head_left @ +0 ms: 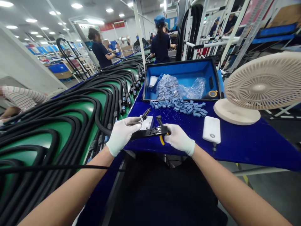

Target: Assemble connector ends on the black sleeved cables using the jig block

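Note:
Both my hands wear white gloves. My left hand (122,133) is closed around the end of a black cable or hose piece (147,132) at the near edge of the blue-covered table (246,141). My right hand (179,138) grips the other end of the same black piece, next to a yellow-handled tool part (161,140). Just behind the hands sits a small white fixture (147,122) with a black spring-like part (145,113) sticking up from it.
A heap of small blue pieces (185,106) lies before an open blue bin (183,67) holding plastic bags. A white power bank (211,129) and a white fan (261,84) are at right. Several black hoses (70,119) cover the green conveyor at left. Other people stand beyond.

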A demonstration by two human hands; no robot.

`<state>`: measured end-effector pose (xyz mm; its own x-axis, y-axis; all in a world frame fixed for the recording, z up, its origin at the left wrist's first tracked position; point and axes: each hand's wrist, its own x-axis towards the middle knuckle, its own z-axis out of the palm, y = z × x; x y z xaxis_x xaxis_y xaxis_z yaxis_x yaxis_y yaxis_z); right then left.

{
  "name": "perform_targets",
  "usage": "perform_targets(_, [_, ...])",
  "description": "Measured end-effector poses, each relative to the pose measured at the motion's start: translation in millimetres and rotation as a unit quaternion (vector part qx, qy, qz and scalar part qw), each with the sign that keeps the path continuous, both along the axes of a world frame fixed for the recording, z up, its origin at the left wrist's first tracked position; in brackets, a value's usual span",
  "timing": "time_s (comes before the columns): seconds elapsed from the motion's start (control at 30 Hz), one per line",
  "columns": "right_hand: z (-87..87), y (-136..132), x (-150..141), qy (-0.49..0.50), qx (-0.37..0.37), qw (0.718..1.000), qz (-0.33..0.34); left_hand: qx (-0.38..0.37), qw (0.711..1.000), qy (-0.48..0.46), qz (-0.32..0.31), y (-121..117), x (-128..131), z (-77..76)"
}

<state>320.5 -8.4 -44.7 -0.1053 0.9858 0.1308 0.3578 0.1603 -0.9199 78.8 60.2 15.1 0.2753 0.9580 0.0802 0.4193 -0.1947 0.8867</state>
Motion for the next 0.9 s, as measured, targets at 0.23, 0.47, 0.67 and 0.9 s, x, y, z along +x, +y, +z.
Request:
perform_targets(0.23, [27.3, 5, -25, -0.184, 0.135, 0.97, 0.078, 0.057, 0.996, 0.056, -0.029, 0, 3, 7.6])
perform_targets(0.47, [9.6, 15, -33, -0.238, 0.21, 0.946, 0.066, 0.134, 0.988, 0.065, -0.046, -3, 9, 3.0])
perform_targets(0.67, [4.4, 13, -32, -0.265, 0.198, 0.942, 0.052, 0.13, 0.988, 0.068, -0.051, -7, 11, -1.0])
perform_targets(0.9, [-5.8, 15, -40, -0.285, 0.172, 0.943, 0.016, 0.045, 0.984, 0.087, -0.146, 28, 12, 14.8])
